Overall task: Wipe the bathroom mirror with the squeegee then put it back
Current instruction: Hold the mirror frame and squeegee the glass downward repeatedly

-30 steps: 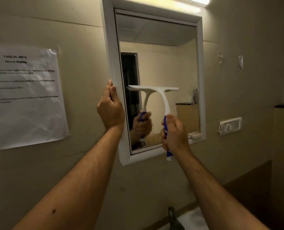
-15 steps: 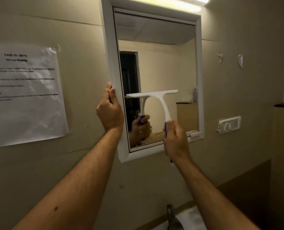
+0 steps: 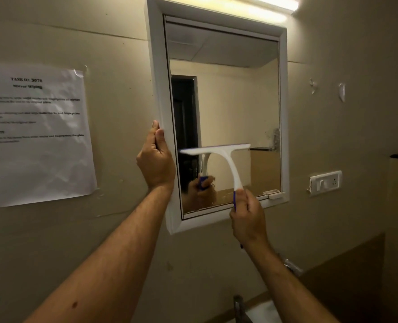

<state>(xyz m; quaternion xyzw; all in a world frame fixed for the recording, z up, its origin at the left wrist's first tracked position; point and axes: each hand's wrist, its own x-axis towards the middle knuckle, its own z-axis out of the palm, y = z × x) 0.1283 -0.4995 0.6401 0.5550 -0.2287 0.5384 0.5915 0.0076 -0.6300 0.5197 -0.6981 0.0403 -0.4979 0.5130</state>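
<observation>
A white-framed mirror [image 3: 159, 89] hangs on the beige wall. My left hand [image 3: 156, 159] grips the frame's left edge, thumb on the front. My right hand [image 3: 248, 215] holds the blue handle of a white squeegee [image 3: 223, 157]. Its blade lies roughly level against the lower part of the glass, with the neck curving down to my fist. The glass reflects the squeegee and my hand.
A printed task sheet [image 3: 35, 134] is taped to the wall on the left. A white switch plate [image 3: 325, 182] sits right of the mirror, and small wall hooks [image 3: 341, 92] above it. A light bar [image 3: 258, 7] glows over the mirror. A tap [image 3: 238, 306] and basin show below.
The squeegee blade has slid down the glass with my right hand. My left hand has stayed on the frame's left edge.
</observation>
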